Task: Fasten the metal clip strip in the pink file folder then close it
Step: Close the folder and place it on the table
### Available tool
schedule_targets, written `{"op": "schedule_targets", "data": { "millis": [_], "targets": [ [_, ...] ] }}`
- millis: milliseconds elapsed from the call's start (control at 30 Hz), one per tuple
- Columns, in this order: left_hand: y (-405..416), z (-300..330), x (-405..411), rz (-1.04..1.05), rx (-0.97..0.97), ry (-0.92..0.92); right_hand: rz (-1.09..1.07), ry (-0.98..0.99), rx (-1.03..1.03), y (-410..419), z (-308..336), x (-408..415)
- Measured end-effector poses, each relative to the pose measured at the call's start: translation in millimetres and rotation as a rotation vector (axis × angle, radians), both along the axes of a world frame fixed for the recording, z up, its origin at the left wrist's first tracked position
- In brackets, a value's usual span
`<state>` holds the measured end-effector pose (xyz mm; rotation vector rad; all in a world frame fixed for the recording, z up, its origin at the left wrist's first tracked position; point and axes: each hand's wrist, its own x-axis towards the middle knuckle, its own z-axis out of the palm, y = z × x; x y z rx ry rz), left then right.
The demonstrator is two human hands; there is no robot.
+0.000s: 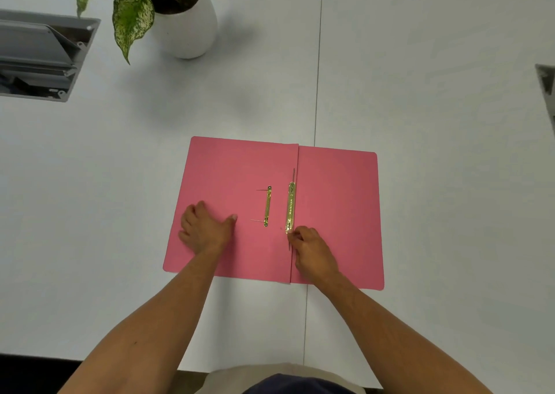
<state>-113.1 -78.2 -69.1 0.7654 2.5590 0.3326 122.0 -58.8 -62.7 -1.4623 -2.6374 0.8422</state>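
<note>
The pink file folder lies spread flat on the white table, both covers up. A gold metal clip strip runs along the spine fold. A second, thinner gold bar with two thin prongs pointing left sits on the left cover. My left hand rests flat on the left cover with fingers spread, holding nothing. My right hand has its fingertips pinched at the near end of the clip strip by the fold.
A potted plant in a white pot stands at the back, left of centre. A grey open cable box is set into the table at far left, another grey recess at the right edge. A table seam runs away from me.
</note>
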Motion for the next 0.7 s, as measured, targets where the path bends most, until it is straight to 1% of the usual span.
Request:
{"op": "schedule_targets", "data": {
  "millis": [167, 267, 333, 433, 600, 700],
  "targets": [
    [-4, 1, -7, 0.08, -0.079, -0.036, -0.001, -0.019, -0.032, -4, -2, 2],
    [-7, 1, -13, 0.159, -0.051, -0.018, -0.04, -0.008, -0.062, -8, -2, 5],
    [-8, 3, -19, 0.217, -0.034, -0.003, -0.033, -0.045, -0.058, -8, -3, 7],
    [-7, 6, -30, 0.238, -0.073, 0.006, -0.012, -0.128, -0.024, -8, -2, 8],
    [0, 11, -53, 0.266, -0.133, -0.1, -0.003, -0.212, -0.045, -7, -4, 9],
    [2, 13, -59, 0.273, -0.13, -0.153, -0.015, -0.241, -0.073, -6, -5, 12]
  ]
}}
